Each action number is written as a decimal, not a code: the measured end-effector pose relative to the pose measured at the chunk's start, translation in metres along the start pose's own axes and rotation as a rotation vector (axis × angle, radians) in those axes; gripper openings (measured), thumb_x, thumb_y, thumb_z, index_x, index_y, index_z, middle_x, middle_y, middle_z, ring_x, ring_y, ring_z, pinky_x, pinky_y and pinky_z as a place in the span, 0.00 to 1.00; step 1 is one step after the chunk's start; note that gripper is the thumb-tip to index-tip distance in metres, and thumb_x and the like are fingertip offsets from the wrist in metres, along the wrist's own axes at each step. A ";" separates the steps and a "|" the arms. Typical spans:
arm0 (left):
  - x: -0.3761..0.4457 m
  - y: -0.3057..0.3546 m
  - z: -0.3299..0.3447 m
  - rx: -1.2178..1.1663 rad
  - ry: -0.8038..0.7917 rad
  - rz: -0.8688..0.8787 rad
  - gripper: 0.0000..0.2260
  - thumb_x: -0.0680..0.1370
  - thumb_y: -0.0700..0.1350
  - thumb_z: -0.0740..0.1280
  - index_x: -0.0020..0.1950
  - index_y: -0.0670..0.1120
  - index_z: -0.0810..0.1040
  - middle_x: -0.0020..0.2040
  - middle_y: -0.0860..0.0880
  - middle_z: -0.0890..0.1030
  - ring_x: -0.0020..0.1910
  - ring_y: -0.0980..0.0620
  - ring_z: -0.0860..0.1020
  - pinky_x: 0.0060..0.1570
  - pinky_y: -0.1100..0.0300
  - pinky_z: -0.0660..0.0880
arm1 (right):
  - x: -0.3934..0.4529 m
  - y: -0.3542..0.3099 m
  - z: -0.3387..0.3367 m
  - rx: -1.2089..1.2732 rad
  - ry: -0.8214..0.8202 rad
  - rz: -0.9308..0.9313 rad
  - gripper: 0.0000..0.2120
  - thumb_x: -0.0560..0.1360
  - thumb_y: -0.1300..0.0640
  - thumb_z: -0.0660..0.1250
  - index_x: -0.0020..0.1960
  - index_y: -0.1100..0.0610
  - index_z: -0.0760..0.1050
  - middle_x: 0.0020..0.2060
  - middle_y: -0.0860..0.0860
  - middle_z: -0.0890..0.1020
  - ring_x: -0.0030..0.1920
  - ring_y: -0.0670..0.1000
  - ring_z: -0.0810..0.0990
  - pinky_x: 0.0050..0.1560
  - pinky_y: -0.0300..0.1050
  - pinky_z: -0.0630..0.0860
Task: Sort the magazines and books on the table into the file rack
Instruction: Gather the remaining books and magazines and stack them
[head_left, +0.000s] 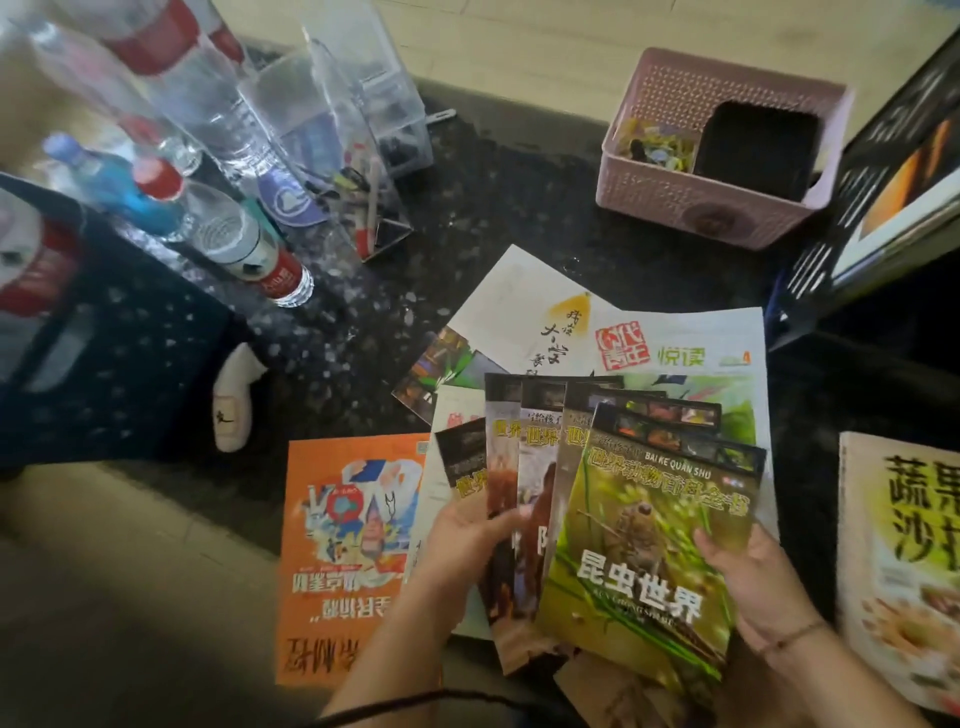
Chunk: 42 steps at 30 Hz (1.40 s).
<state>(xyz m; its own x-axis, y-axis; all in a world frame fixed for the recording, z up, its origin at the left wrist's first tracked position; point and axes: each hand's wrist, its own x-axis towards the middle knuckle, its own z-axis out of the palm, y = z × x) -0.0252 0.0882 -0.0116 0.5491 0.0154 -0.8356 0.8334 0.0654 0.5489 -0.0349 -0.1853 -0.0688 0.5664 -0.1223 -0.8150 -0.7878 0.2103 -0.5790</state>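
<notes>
Both hands hold a fan of several thin animal booklets above the dark speckled table (519, 208). My left hand (467, 530) grips the brown-covered booklets (535, 467) at the fan's left, thumb on top. My right hand (748, 577) grips the right edge of the green insect booklet (644, 545), which lies on top. Under the fan lie a white magazine with a red seal (680, 348), a white calligraphy magazine (519, 306) and an orange magazine (343, 545). The black mesh file rack (852, 218) stands at the right edge with a book inside.
A pink basket (691, 192) sits at the back right. Water bottles (239, 234) and clear acrylic holders (337, 130) crowd the back left. A dark starred bag (104, 353) is at the left. A food book (898, 561) lies at the right.
</notes>
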 end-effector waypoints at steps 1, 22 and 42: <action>-0.001 0.001 0.007 0.033 0.032 0.038 0.09 0.73 0.44 0.74 0.52 0.48 0.83 0.46 0.51 0.87 0.46 0.53 0.85 0.47 0.55 0.77 | 0.002 0.000 0.002 -0.073 0.001 -0.033 0.36 0.62 0.50 0.76 0.66 0.56 0.68 0.62 0.56 0.78 0.61 0.56 0.78 0.63 0.63 0.71; -0.013 0.090 0.073 0.177 -0.148 0.883 0.18 0.65 0.35 0.79 0.53 0.43 0.81 0.51 0.46 0.84 0.54 0.49 0.82 0.54 0.54 0.79 | -0.038 -0.144 0.001 0.112 -0.465 -0.764 0.20 0.60 0.51 0.81 0.46 0.58 0.78 0.44 0.60 0.80 0.51 0.60 0.80 0.56 0.52 0.76; 0.024 0.071 0.091 0.541 0.051 0.711 0.15 0.68 0.61 0.73 0.48 0.55 0.79 0.37 0.73 0.80 0.40 0.74 0.77 0.46 0.77 0.73 | -0.014 -0.136 -0.001 -0.520 -0.067 -0.673 0.09 0.73 0.49 0.70 0.53 0.46 0.77 0.44 0.39 0.83 0.47 0.38 0.81 0.44 0.27 0.73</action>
<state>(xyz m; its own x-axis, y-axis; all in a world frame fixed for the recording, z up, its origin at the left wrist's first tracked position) 0.0527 0.0023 0.0091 0.9544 -0.0818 -0.2870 0.2202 -0.4560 0.8623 0.0638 -0.2134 0.0217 0.9539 -0.0004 -0.3003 -0.2802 -0.3610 -0.8895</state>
